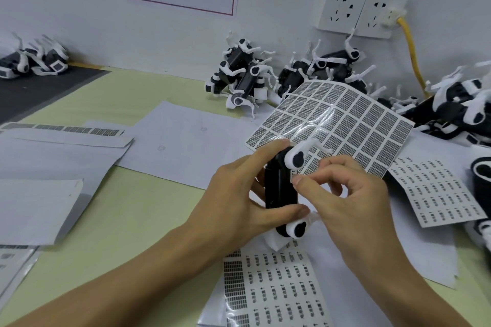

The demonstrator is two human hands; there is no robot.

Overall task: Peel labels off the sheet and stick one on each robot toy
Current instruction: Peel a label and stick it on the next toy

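Note:
My left hand (236, 194) grips a black robot toy (279, 188) with white leg joints, holding it above the table. My right hand (345, 199) pinches a small white label (294, 175) at the toy's right side, just under its upper white joint. A curled label sheet (345, 119) with dense dark print lies right behind the toy. Another label sheet (276, 289) lies flat below my hands, and a third label sheet (441, 194) sits to the right.
Heaps of black-and-white robot toys lie along the wall: a middle pile (241, 74), a right pile (451, 106) and a far-left pile (34, 58). White backing papers (53, 167) cover the left of the yellow-green table. A yellow cable (411, 53) hangs from wall sockets.

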